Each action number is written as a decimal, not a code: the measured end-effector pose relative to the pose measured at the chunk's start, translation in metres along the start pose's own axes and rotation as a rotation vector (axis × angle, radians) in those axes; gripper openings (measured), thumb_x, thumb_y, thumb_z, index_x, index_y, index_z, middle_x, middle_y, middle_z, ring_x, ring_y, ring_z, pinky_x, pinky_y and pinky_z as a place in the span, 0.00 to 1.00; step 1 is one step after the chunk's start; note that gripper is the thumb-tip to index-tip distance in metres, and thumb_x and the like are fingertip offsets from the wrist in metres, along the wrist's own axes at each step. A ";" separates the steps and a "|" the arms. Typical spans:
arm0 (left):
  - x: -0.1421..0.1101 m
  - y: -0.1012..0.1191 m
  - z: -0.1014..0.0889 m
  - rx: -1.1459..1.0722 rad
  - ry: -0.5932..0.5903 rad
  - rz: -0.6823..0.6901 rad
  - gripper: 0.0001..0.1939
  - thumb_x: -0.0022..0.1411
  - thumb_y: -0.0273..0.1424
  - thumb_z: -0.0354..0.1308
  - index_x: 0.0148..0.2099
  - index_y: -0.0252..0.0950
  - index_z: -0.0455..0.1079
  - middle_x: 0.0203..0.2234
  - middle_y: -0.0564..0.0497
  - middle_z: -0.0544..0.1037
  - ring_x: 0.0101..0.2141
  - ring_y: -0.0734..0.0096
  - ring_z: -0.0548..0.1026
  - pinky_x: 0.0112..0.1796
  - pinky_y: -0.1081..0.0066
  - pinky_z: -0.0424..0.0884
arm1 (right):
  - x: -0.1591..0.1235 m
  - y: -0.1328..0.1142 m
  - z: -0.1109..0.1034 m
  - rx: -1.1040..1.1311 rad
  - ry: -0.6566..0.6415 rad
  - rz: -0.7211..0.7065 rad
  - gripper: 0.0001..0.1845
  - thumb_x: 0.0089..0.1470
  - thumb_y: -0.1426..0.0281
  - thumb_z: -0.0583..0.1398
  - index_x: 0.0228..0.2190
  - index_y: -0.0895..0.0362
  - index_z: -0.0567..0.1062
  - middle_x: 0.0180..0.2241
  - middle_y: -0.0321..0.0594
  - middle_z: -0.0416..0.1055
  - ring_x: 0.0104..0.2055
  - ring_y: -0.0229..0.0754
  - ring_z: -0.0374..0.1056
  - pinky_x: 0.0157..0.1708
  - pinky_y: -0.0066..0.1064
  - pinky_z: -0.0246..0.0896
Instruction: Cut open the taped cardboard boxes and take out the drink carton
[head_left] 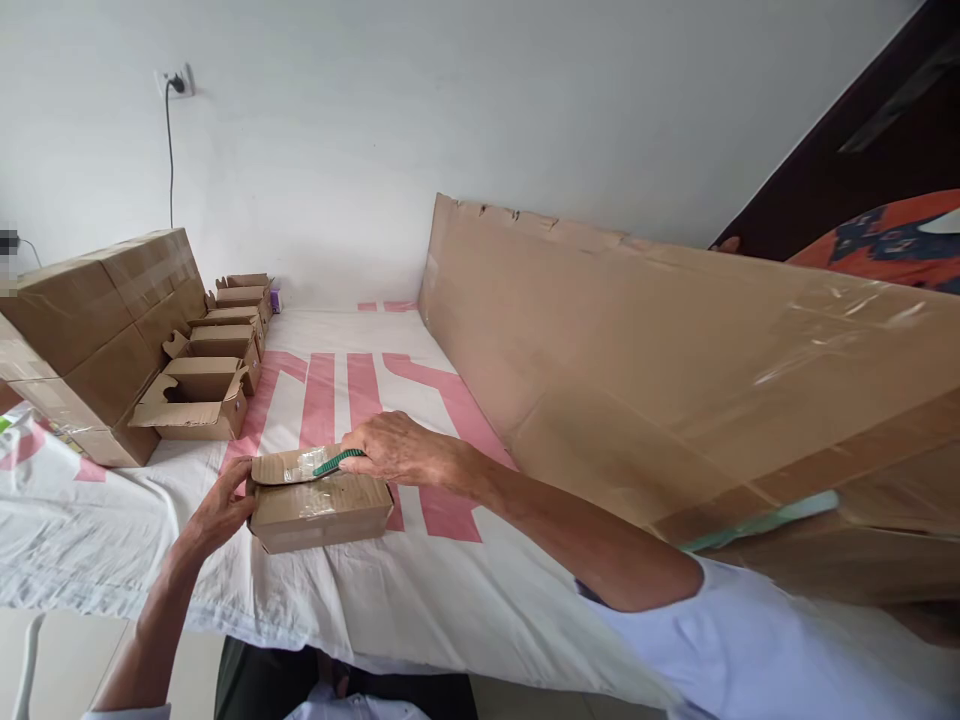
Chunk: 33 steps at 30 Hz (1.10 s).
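Observation:
A small cardboard box (322, 525) with clear tape across its top lies on the cloth-covered table in front of me. One of its top flaps (281, 468) is slightly raised, leaving a dark gap along the seam. My left hand (225, 508) grips the box's left end, thumb on the near side and fingers at the back corner. In my right hand (401, 450) is a slim green ribbed tool that looks like a utility knife (337, 462); its tip rests at the taped seam, and its blade cannot be made out.
Several open small boxes (199, 380) stand in a row at left, beside a stack of taped cartons (112, 340). A large cardboard sheet (600, 360) rises along the right. Behind it shows another person's orange patterned clothing (885, 240). White cloth with pink print (360, 385) covers the table.

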<state>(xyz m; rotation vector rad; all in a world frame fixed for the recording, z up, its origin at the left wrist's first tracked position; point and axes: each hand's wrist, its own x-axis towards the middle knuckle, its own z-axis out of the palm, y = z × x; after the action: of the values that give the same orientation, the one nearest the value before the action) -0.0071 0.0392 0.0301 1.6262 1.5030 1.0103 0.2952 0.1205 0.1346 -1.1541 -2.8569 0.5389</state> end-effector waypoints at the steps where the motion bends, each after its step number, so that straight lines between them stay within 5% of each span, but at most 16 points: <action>1: 0.000 0.000 0.001 -0.003 -0.003 -0.001 0.24 0.53 0.27 0.58 0.53 0.39 0.80 0.52 0.45 0.77 0.52 0.56 0.75 0.44 0.67 0.78 | -0.002 0.005 0.000 0.011 -0.001 -0.003 0.17 0.66 0.65 0.57 0.31 0.51 0.84 0.26 0.40 0.73 0.31 0.43 0.64 0.33 0.35 0.47; 10: 0.002 -0.002 0.010 -0.024 -0.067 -0.001 0.24 0.54 0.28 0.58 0.54 0.39 0.79 0.55 0.44 0.75 0.51 0.56 0.74 0.41 0.68 0.78 | -0.024 0.057 0.020 0.298 0.005 0.024 0.20 0.66 0.58 0.57 0.46 0.51 0.87 0.32 0.38 0.78 0.34 0.42 0.67 0.36 0.32 0.56; 20: 0.001 0.007 0.021 -0.027 -0.122 0.009 0.25 0.55 0.27 0.57 0.55 0.39 0.78 0.56 0.44 0.73 0.53 0.55 0.74 0.41 0.68 0.78 | -0.039 0.083 0.036 0.451 0.015 0.026 0.22 0.66 0.55 0.57 0.45 0.53 0.86 0.40 0.40 0.81 0.39 0.45 0.69 0.41 0.34 0.60; 27: 0.008 0.017 0.014 0.047 -0.124 -0.013 0.20 0.54 0.27 0.56 0.50 0.37 0.78 0.53 0.45 0.74 0.51 0.57 0.74 0.41 0.67 0.78 | -0.021 0.038 0.020 0.185 0.015 0.004 0.18 0.66 0.62 0.56 0.33 0.53 0.83 0.29 0.36 0.74 0.31 0.40 0.63 0.33 0.32 0.50; 33: 0.009 0.023 0.008 0.158 -0.087 -0.023 0.21 0.52 0.25 0.53 0.47 0.37 0.77 0.47 0.48 0.74 0.46 0.62 0.74 0.38 0.70 0.75 | -0.005 -0.010 -0.006 -0.218 -0.033 0.029 0.18 0.69 0.67 0.56 0.31 0.57 0.82 0.28 0.44 0.75 0.31 0.44 0.67 0.33 0.35 0.46</action>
<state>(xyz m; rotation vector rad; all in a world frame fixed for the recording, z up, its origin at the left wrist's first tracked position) 0.0110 0.0467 0.0475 1.7343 1.5725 0.8152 0.2933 0.1126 0.1440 -1.2269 -2.9923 0.2534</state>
